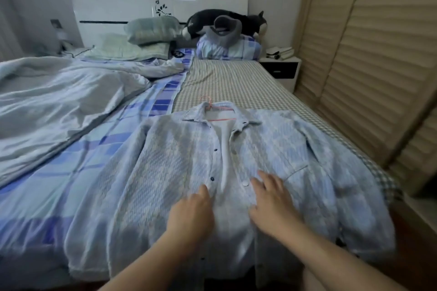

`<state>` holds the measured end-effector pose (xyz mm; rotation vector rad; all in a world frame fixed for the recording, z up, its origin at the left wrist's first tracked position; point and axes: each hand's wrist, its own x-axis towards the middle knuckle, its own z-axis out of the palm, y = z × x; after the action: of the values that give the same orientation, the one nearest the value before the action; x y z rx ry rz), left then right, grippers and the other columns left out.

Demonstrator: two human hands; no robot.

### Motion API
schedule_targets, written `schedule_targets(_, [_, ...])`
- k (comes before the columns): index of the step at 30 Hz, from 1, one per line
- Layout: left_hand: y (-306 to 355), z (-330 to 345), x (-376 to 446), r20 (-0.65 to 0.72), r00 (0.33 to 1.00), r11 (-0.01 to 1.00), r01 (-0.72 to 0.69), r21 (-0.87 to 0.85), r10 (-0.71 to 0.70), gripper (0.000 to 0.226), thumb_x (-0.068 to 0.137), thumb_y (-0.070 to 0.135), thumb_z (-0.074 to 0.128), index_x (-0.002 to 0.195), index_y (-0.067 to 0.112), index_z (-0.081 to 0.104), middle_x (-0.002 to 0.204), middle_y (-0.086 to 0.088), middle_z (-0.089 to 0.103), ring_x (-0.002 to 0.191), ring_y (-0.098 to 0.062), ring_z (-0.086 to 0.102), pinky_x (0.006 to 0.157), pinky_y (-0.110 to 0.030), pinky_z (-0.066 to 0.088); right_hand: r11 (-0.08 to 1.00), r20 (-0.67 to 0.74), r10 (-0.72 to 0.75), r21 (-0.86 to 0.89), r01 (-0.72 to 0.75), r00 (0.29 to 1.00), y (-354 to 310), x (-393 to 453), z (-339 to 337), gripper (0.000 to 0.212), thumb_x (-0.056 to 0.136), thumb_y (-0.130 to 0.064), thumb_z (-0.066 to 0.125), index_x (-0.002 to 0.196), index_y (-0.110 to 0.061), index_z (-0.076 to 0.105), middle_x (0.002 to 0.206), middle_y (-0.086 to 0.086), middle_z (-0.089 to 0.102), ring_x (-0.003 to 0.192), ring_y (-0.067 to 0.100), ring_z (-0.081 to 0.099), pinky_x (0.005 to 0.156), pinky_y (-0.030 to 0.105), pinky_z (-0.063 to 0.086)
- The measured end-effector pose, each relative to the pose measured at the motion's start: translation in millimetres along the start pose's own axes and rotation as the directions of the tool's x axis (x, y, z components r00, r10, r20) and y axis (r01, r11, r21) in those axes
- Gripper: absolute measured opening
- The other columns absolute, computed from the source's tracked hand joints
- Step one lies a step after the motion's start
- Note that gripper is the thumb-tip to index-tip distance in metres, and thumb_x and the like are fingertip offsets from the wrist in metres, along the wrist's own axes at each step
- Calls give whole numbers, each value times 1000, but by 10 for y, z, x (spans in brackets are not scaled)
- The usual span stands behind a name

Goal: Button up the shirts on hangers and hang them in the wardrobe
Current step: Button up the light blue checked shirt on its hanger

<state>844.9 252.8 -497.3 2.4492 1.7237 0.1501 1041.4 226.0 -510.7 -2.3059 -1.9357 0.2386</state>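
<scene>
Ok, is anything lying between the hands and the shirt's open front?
Nothing visible. The left hand and right hand already lie on the shirt, either side of its open front, below the pink hanger.

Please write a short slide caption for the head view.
Both hands, left and right, rest on an unbuttoned shirt on a hanger, spread over the bed.

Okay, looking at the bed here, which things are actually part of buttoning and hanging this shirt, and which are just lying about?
Part of the job:
- light blue shirt, front open, flat on the bed
- pink hanger inside its collar
- left hand and right hand on the plackets
- louvred wardrobe doors

Just lying about:
- crumpled duvet
- pillows
- plush dog
- bedside cabinet
</scene>
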Motion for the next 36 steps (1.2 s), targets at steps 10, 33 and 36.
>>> schedule_targets(10, [447,-265,-149,629,756,954,-291,73,183,46,106,36,45,113,-5,65,120,-21,67,109,-34,66,88,-36,51,993,196,-44,112,22,980,115,-153,-194,37,94,-23,46,128,-25,61,119,-5,53,105,27,61,83,34,49])
schedule_targets(33, [-826,-597,3704,27,847,847,-529,-45,531,22,94,43,69,111,32,78,131,11,66,126,-10,52,109,-36,41,758,-370,317,652,1,873,-320,3021,-218,32,96,-9,47,103,-25,73,99,-7,71,86,13,65,73,30,52])
schedule_targets(36, [-571,-293,3817,52,894,864,-413,-288,445,24,99,39,63,99,18,76,90,11,69,84,3,62,75,-14,47,602,-331,468,798,-22,820,-68,3046,151,38,88,3,46,87,-24,73,94,-5,74,85,15,67,84,41,58])
